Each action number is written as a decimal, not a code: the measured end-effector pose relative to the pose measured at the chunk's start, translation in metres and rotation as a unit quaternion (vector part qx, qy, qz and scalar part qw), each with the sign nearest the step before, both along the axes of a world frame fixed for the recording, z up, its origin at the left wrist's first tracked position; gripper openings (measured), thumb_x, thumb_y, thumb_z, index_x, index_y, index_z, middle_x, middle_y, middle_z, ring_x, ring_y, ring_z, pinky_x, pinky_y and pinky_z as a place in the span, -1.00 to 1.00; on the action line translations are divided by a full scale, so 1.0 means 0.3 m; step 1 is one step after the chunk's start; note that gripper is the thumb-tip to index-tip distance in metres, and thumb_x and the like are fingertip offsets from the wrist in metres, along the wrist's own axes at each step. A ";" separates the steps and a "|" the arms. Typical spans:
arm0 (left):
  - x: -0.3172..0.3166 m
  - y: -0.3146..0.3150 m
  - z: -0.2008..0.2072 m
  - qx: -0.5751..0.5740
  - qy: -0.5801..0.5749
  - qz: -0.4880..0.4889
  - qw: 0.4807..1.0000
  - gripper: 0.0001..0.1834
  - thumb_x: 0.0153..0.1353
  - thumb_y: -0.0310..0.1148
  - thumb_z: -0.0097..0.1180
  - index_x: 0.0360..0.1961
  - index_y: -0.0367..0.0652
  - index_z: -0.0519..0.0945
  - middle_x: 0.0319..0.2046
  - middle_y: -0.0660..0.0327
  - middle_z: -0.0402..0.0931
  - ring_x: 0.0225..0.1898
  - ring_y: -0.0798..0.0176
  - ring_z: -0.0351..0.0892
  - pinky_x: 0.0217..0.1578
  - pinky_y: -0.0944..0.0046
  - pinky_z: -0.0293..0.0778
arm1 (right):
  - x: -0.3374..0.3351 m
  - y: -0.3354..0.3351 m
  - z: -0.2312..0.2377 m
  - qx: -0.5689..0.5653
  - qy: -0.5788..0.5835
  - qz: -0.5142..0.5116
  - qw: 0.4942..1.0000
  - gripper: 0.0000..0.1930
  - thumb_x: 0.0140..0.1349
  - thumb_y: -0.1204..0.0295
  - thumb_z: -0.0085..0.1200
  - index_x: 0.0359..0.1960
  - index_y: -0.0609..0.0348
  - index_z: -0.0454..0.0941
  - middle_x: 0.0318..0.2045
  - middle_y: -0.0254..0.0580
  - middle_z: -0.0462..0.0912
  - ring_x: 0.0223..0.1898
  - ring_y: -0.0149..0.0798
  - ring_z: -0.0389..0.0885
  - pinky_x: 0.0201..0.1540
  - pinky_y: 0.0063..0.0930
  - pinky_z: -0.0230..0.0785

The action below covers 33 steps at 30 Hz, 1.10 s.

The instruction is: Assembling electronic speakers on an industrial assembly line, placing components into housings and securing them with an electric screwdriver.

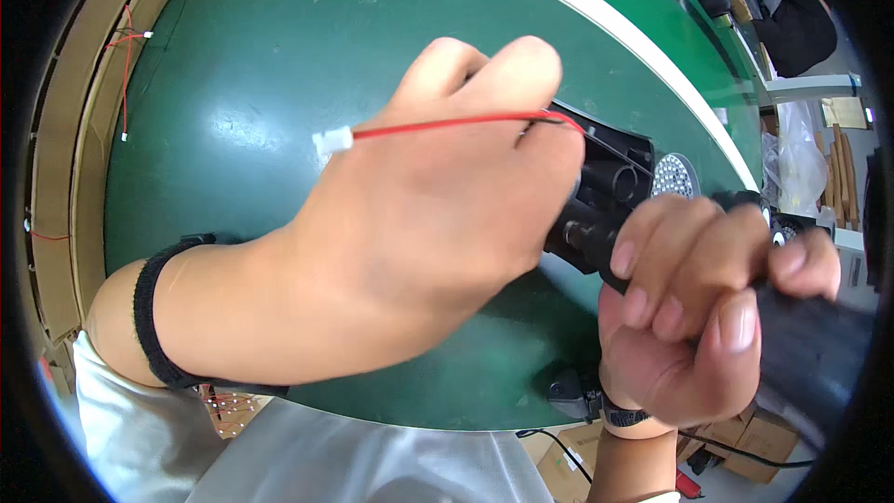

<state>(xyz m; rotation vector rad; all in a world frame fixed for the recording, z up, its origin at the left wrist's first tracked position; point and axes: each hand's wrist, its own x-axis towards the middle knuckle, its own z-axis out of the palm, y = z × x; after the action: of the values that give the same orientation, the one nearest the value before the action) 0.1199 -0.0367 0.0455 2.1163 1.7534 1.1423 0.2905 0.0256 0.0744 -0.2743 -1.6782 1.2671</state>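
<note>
My left hand (447,196) is closed, knuckles up, around the near side of a black plastic housing (610,182) with round tubular openings. Across the back of this hand lies a red and black wire (447,125), ending in a white connector (333,139). My right hand (684,307) wraps round a thick black tool (810,345), apparently an electric screwdriver; its body is blurred and its narrow nose points at the housing. Where the nose meets the housing is partly hidden by my left hand. A round panel of small LEDs (672,175) sits just beyond the housing.
Beneath my hands is a green tabletop (242,84) with a white strip (596,14) beyond. Along the left stands a cardboard tray (88,158) with red wires (127,65) over its edge. A small black device (568,391) lies near the front edge. Another person (796,28) works at far right.
</note>
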 end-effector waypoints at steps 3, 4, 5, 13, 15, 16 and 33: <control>-0.015 0.018 0.022 -0.034 -0.018 -0.002 0.999 -0.50 -0.23 -0.57 0.46 -0.17 -0.27 0.59 -0.07 0.00 0.45 -0.13 -0.08 0.47 -0.11 0.05 0.45 | 0.002 -0.004 0.092 -0.089 0.067 -0.039 0.993 -0.86 0.39 0.32 -0.08 -0.14 0.07 0.35 -0.59 -0.43 0.30 -0.55 -0.42 0.33 -0.29 -0.40 0.25; -0.026 0.027 0.023 -0.021 -0.045 -0.037 0.998 -0.51 -0.20 -0.57 0.45 -0.14 -0.26 0.61 0.00 -0.03 0.45 -0.04 -0.11 0.48 -0.01 0.05 0.44 | 0.053 0.017 0.130 -0.061 0.067 -0.029 0.995 -0.82 0.36 0.32 -0.05 -0.40 0.05 0.32 -0.59 -0.45 0.28 -0.54 -0.47 0.28 -0.29 -0.48 0.20; -0.038 0.032 0.027 -0.009 -0.072 -0.072 0.995 -0.52 -0.16 -0.57 0.43 -0.11 -0.26 0.62 0.08 -0.07 0.45 0.05 -0.14 0.48 0.08 0.05 0.43 | 0.087 0.024 0.184 -0.065 0.114 -0.013 0.991 -0.74 0.29 0.38 0.02 -0.54 -0.05 0.24 -0.60 -0.45 0.28 -0.56 -0.51 0.25 -0.29 -0.53 0.18; -0.064 -0.009 0.094 -0.177 -0.070 -0.101 0.977 -0.57 0.08 -0.62 0.23 0.04 -0.24 0.69 0.38 -0.21 0.29 0.35 -0.25 0.35 0.31 -0.01 0.29 | 0.280 0.077 0.222 -0.051 0.111 -0.031 0.992 -0.75 0.23 0.48 0.06 -0.53 -0.01 0.25 -0.57 -0.44 0.30 -0.55 -0.51 0.26 -0.26 -0.55 0.17; -0.044 -0.025 0.095 -0.163 -0.038 -0.118 0.979 -0.57 0.03 -0.56 0.34 0.00 -0.27 0.66 0.32 -0.21 0.36 0.31 -0.22 0.42 0.23 0.01 0.40 | 0.283 0.064 0.182 -0.062 0.093 -0.094 0.989 -0.73 0.29 0.40 0.05 -0.52 -0.01 0.23 -0.52 -0.43 0.30 -0.52 -0.51 0.27 -0.24 -0.50 0.17; -0.032 -0.035 0.093 -0.190 -0.074 -0.134 0.970 -0.58 0.02 -0.55 0.35 -0.02 -0.28 0.66 0.28 -0.21 0.39 0.27 -0.21 0.45 0.21 0.03 0.41 | 0.292 0.073 0.183 -0.063 0.092 -0.102 0.989 -0.73 0.29 0.40 0.05 -0.52 -0.01 0.23 -0.52 -0.43 0.30 -0.52 -0.51 0.27 -0.24 -0.50 0.17; 0.012 0.003 0.047 -0.164 -0.160 -0.127 0.965 -0.58 -0.10 -0.48 0.44 -0.14 -0.35 0.66 -0.08 -0.06 0.63 0.01 0.04 0.64 -0.01 0.19 0.52 | 0.399 0.225 0.115 -0.049 0.066 -0.116 0.990 -0.84 0.33 0.31 0.03 -0.41 0.02 0.44 -0.46 -0.40 0.29 -0.41 -0.43 0.27 -0.15 -0.42 0.13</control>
<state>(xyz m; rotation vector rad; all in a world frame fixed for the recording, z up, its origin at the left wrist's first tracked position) 0.1235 -0.0357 0.0597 1.7809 1.3713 0.9790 0.4101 0.0931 0.1088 -0.4239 -1.4291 1.1687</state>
